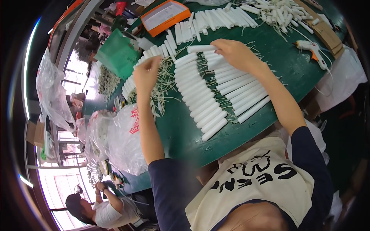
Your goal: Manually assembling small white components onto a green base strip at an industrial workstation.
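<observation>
White tubes lie in two long rows on the green table, a left row (198,98) and a right row (243,88), with thin wires between them. Above the far end of these rows, my right hand (235,56) grips one white tube (200,49) by its right end, and the tube points left. My left hand (147,75) is closed, its fingers curled together over a bundle of pale wires (163,79); whatever it holds is too small to make out. Further tubes (129,86) form another row just beyond my left hand.
An orange box (163,17) stands at the back beside more lined-up tubes (216,19). A loose heap of tubes (281,15) and a hot glue gun (312,52) are at the right. Left are a green sheet (117,54), a plastic bag (125,138) and a seated person (111,210).
</observation>
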`<state>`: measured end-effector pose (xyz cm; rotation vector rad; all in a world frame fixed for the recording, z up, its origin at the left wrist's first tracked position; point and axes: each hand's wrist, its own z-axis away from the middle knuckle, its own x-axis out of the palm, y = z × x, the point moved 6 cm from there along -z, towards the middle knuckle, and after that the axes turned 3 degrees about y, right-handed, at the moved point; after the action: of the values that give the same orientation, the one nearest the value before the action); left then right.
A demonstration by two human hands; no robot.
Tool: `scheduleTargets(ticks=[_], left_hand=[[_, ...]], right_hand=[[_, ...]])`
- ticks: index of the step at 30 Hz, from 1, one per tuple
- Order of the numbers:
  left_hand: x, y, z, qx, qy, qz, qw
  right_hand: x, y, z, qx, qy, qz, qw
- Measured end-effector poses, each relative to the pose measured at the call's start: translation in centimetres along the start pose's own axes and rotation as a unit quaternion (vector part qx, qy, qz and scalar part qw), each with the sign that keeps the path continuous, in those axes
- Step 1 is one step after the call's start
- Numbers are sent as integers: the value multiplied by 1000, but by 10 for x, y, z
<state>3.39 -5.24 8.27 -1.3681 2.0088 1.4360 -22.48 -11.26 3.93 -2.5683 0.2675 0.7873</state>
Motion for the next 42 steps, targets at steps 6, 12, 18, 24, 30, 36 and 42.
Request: scheduleTargets(ticks=[6, 12, 18, 24, 30, 36, 42], left_hand=[[-59, -145, -4, -214, 117, -316, 917], [-46, -175, 1, -295, 67, -384, 872], [-70, -159, -4, -322, 119, -354, 870], [-118, -83, -1, -242, 189, -153, 939], [-74, 53, 11, -108, 51, 317, 941], [21, 97, -2, -93, -115, 600, 786], [77, 59, -25, -139, -121, 565, 804]], right_hand=[[-1, 2, 0, 63, -28, -13, 998], [6, 7, 7, 68, -90, 11, 994], [6, 8, 9, 72, -112, 25, 991], [2, 2, 5, 79, -105, 17, 991], [2, -3, -2, 153, -64, -256, 952], [4, -20, -4, 166, -85, -545, 817], [-10, 3, -2, 236, -46, -599, 764]])
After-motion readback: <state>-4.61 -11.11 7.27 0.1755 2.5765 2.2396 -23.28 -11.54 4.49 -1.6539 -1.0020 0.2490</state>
